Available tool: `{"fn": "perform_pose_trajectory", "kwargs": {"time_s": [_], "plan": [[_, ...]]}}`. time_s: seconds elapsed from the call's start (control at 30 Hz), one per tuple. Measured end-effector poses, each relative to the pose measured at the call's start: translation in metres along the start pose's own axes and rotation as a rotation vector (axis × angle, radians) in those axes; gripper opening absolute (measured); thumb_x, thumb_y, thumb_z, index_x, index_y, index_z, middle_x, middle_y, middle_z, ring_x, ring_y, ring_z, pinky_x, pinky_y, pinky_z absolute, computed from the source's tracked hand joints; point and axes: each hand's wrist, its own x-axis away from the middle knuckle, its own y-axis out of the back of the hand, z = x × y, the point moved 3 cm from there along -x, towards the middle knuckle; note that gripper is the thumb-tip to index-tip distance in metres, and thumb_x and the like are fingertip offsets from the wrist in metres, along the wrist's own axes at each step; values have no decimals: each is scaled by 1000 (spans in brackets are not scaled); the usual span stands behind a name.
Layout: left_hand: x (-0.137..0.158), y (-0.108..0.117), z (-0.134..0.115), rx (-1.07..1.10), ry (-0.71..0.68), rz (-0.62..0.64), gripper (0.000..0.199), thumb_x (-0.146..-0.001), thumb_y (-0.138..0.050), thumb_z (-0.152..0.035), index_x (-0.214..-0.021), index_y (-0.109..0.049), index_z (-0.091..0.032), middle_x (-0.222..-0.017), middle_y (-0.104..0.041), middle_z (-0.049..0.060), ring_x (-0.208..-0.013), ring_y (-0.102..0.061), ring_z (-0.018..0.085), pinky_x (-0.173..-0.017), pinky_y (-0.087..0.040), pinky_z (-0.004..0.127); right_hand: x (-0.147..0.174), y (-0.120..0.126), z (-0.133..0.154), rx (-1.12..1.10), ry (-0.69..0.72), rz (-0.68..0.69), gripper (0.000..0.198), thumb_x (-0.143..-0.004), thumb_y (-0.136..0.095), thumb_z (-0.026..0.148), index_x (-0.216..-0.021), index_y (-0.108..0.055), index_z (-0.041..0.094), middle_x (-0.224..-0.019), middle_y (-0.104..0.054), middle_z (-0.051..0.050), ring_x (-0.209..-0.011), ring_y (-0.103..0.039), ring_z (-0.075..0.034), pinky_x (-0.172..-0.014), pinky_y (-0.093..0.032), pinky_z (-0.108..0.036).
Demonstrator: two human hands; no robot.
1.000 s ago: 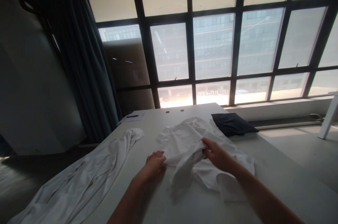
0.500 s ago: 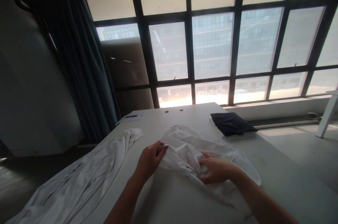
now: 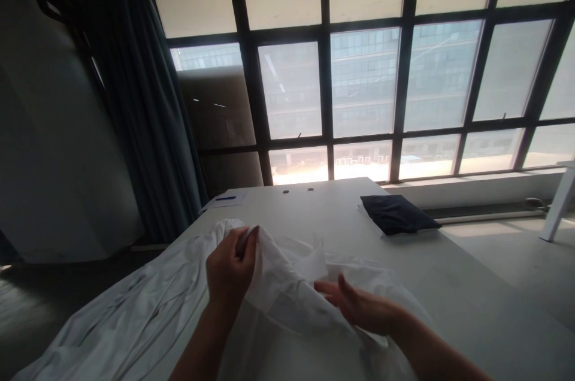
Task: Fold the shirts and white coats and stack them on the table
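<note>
A thin white garment [image 3: 287,297], its exact kind unclear, hangs from my left hand [image 3: 231,264], which pinches one edge between thumb and fingers just above the table. My right hand [image 3: 359,306] lies against the cloth's right part, thumb raised and fingers stretched out toward the left. Folds hide the fingers' undersides there. The rest of the garment spreads rightward over the white table [image 3: 332,207]. Left of my left hand lies another crumpled white cloth [image 3: 144,303], running along the table's left side toward me.
A dark folded cloth [image 3: 398,214] lies at the table's right edge on something white. Paper with a blue pen [image 3: 225,198] rests at the far left corner. Behind stand a dark curtain [image 3: 148,105] and a gridded window [image 3: 363,81]. A white table leg [image 3: 557,204] stands at the right.
My left hand has moved left and up, drawing the pinched edge of the white garment with it. My right hand has shifted slightly lower, its fingers now straighter, and the cloth between is more spread.
</note>
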Motion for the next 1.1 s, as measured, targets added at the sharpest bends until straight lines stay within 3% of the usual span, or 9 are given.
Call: {"fn": "perform_pose_trajectory", "kwargs": {"time_s": [0.17,0.27,0.4,0.5,0.6,0.77,0.87,1.0,1.1], "plan": [[-8,6,2,-8,11,69,18,-97,-58,-37,-94,-66,-22,-82,-71,1,-72,-66,16,-69,-45,24,11,4,18,43,78,-57,77,-73,-78,49,-140,-52,24,-134,-59,-10,-122,-55,-30,-101,-47,-38],[-13,7,5,17,26,155,20,-97,-57,-39,-92,-65,-22,-82,-71,0,-72,-65,16,-69,-44,25,7,12,18,194,112,-344,68,-77,-70,28,-142,-48,23,-136,-56,-12,-121,-55,-28,-105,-44,-38],[-17,6,16,59,24,278,26,-97,-54,-46,-96,-65,-22,-84,-70,1,-70,-63,17,-67,-44,26,-2,36,2,210,64,-695,41,-87,-53,23,-128,-55,19,-108,-65,-10,-86,-63,-21,-84,-54,-36],[-12,-6,25,92,0,504,40,-88,-65,-56,-111,-65,-23,-95,-72,4,-77,-65,21,-72,-47,29,3,62,-7,202,80,-871,25,-91,-50,31,-110,-61,18,-102,-66,-9,-89,-64,-22,-78,-54,-34],[4,-25,31,159,37,854,74,-67,-83,-58,-127,-60,-24,-108,-72,6,-92,-67,27,-81,-49,32,14,86,-15,243,33,-1009,22,-91,-51,37,-99,-62,20,-93,-68,-8,-85,-65,-23,-73,-54,-32],[44,-52,15,193,83,1251,68,-65,-83,-57,-123,-66,-26,-107,-71,4,-95,-67,27,-85,-50,34,29,112,-33,304,-7,-1244,37,-84,-63,44,-111,-55,20,-97,-70,-11,-85,-69,-27,-74,-56,-38],[74,-64,-11,279,34,1382,90,-65,-78,-69,-140,-54,-26,-134,-61,10,-116,-61,32,-99,-48,40,32,117,-39,321,0,-1298,54,-85,-62,44,-130,-45,19,-107,-71,-14,-91,-71,-29,-76,-57,-40],[128,-86,-43,181,-76,1455,131,-58,-77,-72,-161,-16,-19,-164,-23,20,-146,-26,46,-116,-28,62,32,114,-31,574,4,-1201,43,-95,-49,37,-136,-49,24,-121,-68,-13,-107,-67,-30,-87,-54,-43],[159,-106,-51,-56,-31,1386,128,-61,-73,-70,-161,-12,-20,-167,-11,21,-148,-11,54,-111,-9,79,34,112,-22,674,73,-1174,34,-99,-41,33,-129,-55,25,-124,-66,-11,-111,-64,-28,-90,-51,-40]]}}
